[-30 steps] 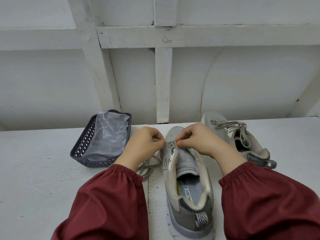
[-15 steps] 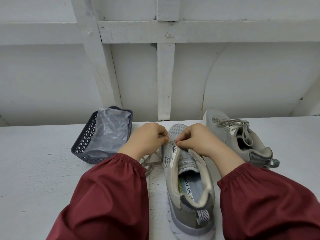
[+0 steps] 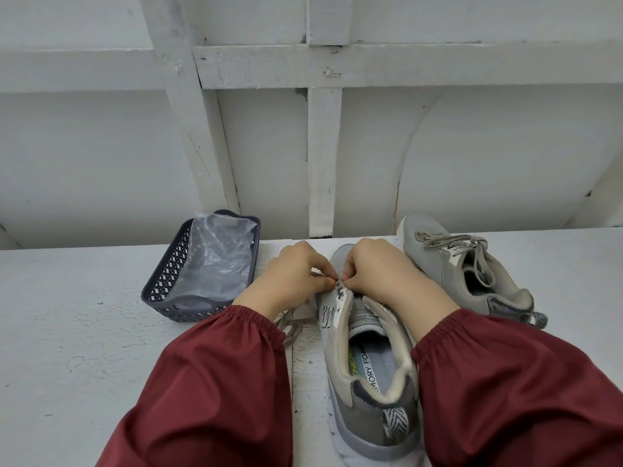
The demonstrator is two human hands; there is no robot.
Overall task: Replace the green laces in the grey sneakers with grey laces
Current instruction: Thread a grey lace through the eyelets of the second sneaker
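A grey sneaker (image 3: 367,392) lies heel toward me in the middle of the white table. My left hand (image 3: 293,274) and my right hand (image 3: 377,271) meet over its left eyelet row, fingers curled and pinching there. A grey lace (image 3: 291,326) trails from under my left wrist onto the table; its end at my fingertips is hidden. A second grey sneaker (image 3: 465,267), laced in grey, rests at the right rear.
A dark lattice basket (image 3: 168,281) with a clear plastic bag (image 3: 215,264) in it stands left of the shoes. A white wooden wall rises right behind the table (image 3: 67,332). My red sleeves cover the near edge.
The view has tilted slightly. Both hands have drawn closer together over the left eyelets of the near sneaker, my left thumb now against my right fingertips.
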